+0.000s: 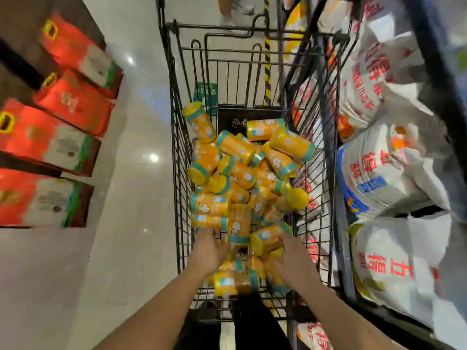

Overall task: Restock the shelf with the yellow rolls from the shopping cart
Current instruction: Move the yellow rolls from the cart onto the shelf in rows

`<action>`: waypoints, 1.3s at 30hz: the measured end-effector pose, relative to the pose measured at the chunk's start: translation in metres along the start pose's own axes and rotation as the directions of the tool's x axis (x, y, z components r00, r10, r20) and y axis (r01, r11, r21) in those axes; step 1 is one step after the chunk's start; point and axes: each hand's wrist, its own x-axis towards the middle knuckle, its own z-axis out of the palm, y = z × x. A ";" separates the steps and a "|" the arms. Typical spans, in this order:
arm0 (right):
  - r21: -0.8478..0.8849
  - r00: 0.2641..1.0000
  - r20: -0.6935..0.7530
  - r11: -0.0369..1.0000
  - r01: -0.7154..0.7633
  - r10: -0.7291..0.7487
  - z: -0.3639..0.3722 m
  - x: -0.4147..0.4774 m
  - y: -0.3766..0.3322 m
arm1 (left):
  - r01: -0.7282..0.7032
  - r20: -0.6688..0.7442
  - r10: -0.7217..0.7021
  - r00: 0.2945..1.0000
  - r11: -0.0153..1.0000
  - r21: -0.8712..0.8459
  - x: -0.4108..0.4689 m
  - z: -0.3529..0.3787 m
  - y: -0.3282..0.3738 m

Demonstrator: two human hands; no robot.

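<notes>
While the right hand (294, 261) seems curled round one yellow roll (269, 239) and the left hand (211, 248) is too blurred to judge, lifting could tumble the loose heap (240, 170).

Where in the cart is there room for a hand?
Bare black panel at the far end of the black wire shopping cart, beyond the yellow rolls; thin strip of wire floor at the near edge. Middle is piled wall to wall.

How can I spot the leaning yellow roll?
Find the black wire shopping cart. At the far left corner of its yellow heap, one roll leans on the wire wall. Unlike its neighbours, it rises clear of the heap, cap end up.
</notes>
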 end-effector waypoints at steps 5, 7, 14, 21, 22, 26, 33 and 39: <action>-0.202 0.987 0.144 0.975 0.093 -0.064 0.000 0.040 0.008 | 0.236 0.063 -0.231 0.971 0.967 -0.093 0.035 0.030 -0.008; -0.256 0.970 0.228 0.956 0.144 -0.085 0.006 0.058 0.013 | 0.315 0.084 -0.308 0.948 0.943 -0.103 0.048 0.040 -0.011; -0.411 0.933 0.329 0.867 0.281 -0.146 0.019 0.100 0.026 | 0.480 0.191 -0.441 0.877 0.820 -0.311 0.085 0.078 -0.020; -0.479 0.928 0.329 0.816 0.324 -0.175 0.020 0.127 0.031 | 0.528 0.097 -0.535 0.840 0.761 -0.377 0.107 0.102 -0.017; -0.490 0.923 0.341 0.804 0.336 -0.178 0.020 0.131 0.031 | 0.525 0.077 -0.540 0.838 0.762 -0.379 0.107 0.103 -0.018; -0.505 0.910 0.359 0.778 0.374 -0.205 0.018 0.143 0.032 | 0.494 0.052 -0.517 0.855 0.778 -0.388 0.108 0.106 -0.019; -0.381 0.942 0.293 0.884 0.271 -0.163 0.002 0.138 0.032 | 0.496 0.149 -0.484 0.862 0.745 -0.446 0.102 0.095 -0.011; -0.069 0.988 0.142 0.995 0.070 -0.059 -0.020 0.108 0.024 | 0.506 0.268 -0.429 0.863 0.716 -0.481 0.075 0.070 -0.004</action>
